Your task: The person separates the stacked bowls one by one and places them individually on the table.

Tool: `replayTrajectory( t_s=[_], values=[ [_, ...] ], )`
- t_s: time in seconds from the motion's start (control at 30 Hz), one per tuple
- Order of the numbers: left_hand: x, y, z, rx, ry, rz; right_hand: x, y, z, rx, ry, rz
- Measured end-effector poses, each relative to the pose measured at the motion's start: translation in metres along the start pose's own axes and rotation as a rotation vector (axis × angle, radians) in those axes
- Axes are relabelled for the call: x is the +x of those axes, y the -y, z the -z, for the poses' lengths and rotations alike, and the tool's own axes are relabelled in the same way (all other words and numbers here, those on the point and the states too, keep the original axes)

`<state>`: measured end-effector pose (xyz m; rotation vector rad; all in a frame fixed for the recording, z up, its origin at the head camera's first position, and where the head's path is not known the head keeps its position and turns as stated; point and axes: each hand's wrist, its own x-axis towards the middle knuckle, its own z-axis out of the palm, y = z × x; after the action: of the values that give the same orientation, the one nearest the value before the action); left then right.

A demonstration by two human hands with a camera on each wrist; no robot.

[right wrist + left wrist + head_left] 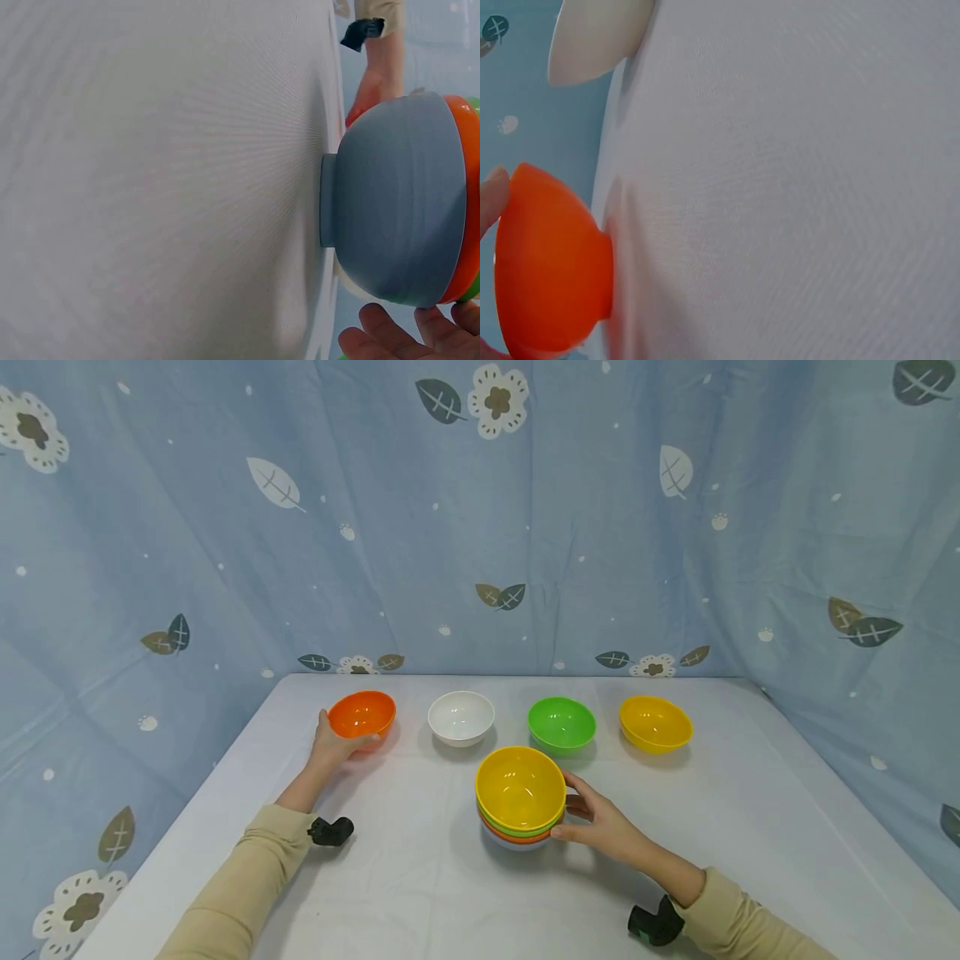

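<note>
At the left of the row, my left hand [337,745] holds an orange bowl [363,714] across its sides. In the left wrist view the orange bowl [551,262] has fingertips at its rim, its base on or close to the tabletop. A stack of bowls stands nearer the front: a yellow bowl [521,787] on top, green and orange rims beneath, and a grey-blue bowl [397,199] lowest. Against the stack's right side rests my right hand [600,822], thumb in front and fingers behind. Its fingers [386,334] look loosely extended in the right wrist view.
A white bowl [461,718], a green bowl [562,724] and another yellow bowl [656,724] stand in a row behind the stack. All sit on a white-covered table [405,877]. A blue patterned curtain [420,510] hangs behind. Black devices are strapped at both wrists.
</note>
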<state>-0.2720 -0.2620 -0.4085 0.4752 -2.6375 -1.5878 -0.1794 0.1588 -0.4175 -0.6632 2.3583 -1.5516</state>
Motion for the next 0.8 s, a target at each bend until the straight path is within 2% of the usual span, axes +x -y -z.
replayTrajectory(
  t_s=[0.23,0.57,0.67,0.8],
  values=[
    [-0.012,-0.002,0.003,0.012,-0.024,-0.033,-0.002,-0.002,0.000,-0.025,-0.002,-0.001],
    [-0.034,-0.011,0.008,0.097,-0.065,-0.176,-0.006,-0.006,0.001,-0.028,-0.003,0.004],
    [-0.043,-0.015,0.007,0.077,-0.071,-0.204,-0.007,-0.006,0.001,-0.023,0.002,0.004],
    [-0.057,-0.020,0.002,0.004,-0.050,-0.249,-0.009,-0.007,0.002,-0.009,0.009,0.009]
  ],
)
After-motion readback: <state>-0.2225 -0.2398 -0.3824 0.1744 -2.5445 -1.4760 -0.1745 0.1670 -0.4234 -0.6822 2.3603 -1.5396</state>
